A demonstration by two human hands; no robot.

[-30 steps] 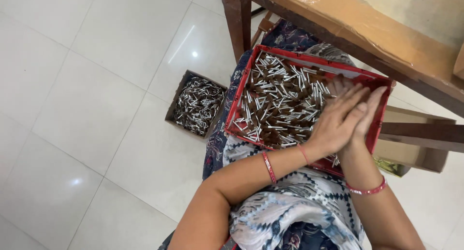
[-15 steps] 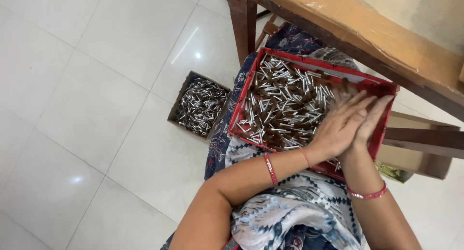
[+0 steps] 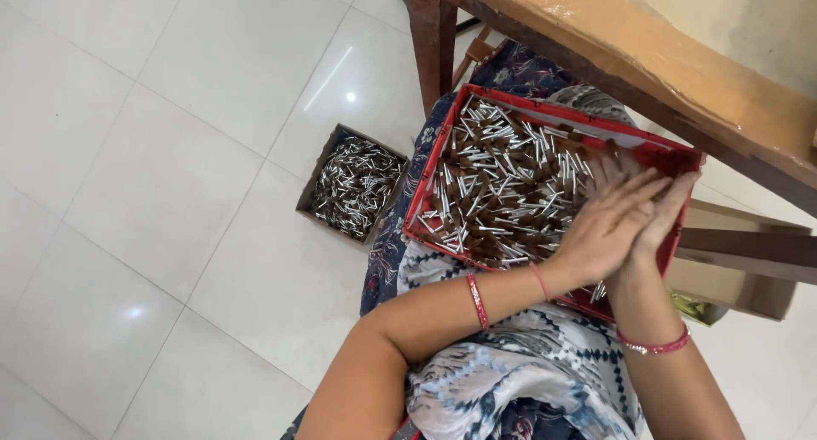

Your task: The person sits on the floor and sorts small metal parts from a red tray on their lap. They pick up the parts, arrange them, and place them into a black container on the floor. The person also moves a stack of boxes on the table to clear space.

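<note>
A red tray (image 3: 430,163) rests on my lap, filled with several small silver and brown tubes (image 3: 502,189). My left hand (image 3: 602,229) and my right hand (image 3: 671,208) are pressed palm to palm over the tray's right side, fingers stretched out flat toward its far edge. Whatever lies between the palms is hidden. Red bangles sit on both wrists.
A small brown cardboard box (image 3: 308,193) of silver tubes (image 3: 353,185) stands on the white tiled floor left of my lap. A wooden table (image 3: 647,57) with its leg (image 3: 430,31) rises just beyond the tray. Another open cardboard box (image 3: 749,291) lies at the right.
My hands stay pressed together over the tray's right side, with only a slight shift of the fingers. The view has moved a little.
</note>
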